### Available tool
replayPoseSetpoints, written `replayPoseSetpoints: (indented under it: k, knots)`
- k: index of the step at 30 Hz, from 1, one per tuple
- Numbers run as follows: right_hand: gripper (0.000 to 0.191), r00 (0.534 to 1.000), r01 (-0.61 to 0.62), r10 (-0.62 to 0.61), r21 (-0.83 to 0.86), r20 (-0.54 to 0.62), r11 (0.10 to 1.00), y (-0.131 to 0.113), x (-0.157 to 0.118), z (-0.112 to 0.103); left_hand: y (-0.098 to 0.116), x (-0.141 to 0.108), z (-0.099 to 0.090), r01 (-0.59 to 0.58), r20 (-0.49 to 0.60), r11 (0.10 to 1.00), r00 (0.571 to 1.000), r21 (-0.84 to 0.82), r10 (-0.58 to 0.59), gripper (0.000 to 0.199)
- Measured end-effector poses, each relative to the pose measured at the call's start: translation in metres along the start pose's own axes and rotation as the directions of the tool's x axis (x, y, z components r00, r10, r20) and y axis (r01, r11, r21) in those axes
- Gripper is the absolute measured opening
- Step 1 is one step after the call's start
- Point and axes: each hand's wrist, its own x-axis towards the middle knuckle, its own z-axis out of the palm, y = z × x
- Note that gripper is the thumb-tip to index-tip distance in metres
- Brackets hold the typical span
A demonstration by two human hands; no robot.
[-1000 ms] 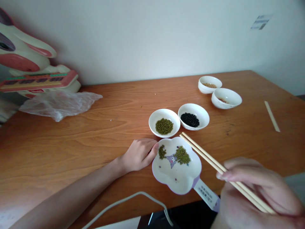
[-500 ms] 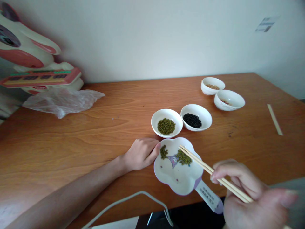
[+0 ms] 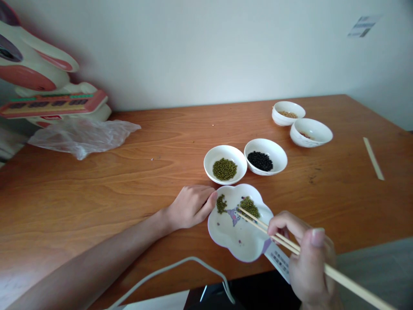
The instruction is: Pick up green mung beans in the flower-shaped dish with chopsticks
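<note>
My right hand is closed around a pair of wooden chopsticks. Their tips lie low over the flower-shaped dish, beside a heap of green mung beans. A smaller cluster of mung beans sits at the dish's left side, near a printed cartoon figure. With curled fingers, my left hand holds the dish's left rim; its fingertips are partly hidden. Part of the dish's labelled handle is covered by my right hand. Just behind the dish stands a white bowl of mung beans.
Touching the mung bean bowl is a bowl of black beans. Farther right stand two more white bowls. A flat wooden strip lies at right. Back left are a plastic bag and a toy keyboard. A cable crosses the front edge.
My right hand has moved left and nearer the dish. The chopstick tips have dropped and shifted slightly left, and stand a little apart. My left hand stays in place.
</note>
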Motion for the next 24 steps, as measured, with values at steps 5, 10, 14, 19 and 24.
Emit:
replayPoseSetpoints:
  k: [5,10,14,19,24]
  knots:
    - [0.072,1.000,0.021,-0.021,-0.009,0.001,1.000,-0.0046,0.0024,0.0030,-0.0002,0.0004,0.0001,-0.008,0.004,1.000,1.000,-0.001,0.008,0.039]
    - [0.069,0.999,0.040,-0.040,-0.004,0.008,0.999,-0.0005,0.0017,-0.0004,-0.0014,0.0001,0.0011,-0.020,-0.007,1.000,1.000,-0.001,0.020,0.038]
    - [0.072,0.999,0.033,-0.033,-0.009,0.026,0.999,0.0012,0.0010,-0.0042,-0.0012,-0.0005,0.0010,-0.021,-0.010,1.000,1.000,0.006,0.021,0.038]
    - [0.074,0.999,0.014,-0.013,-0.024,0.035,1.000,-0.0003,0.0014,-0.0065,-0.0018,-0.0002,0.0011,-0.022,-0.009,1.000,1.000,0.010,0.022,0.038]
    - [0.071,1.000,0.027,-0.027,-0.033,0.008,0.999,-0.0016,0.0022,-0.0049,-0.0026,0.0004,0.0018,-0.023,-0.009,1.000,1.000,0.010,0.023,0.037]
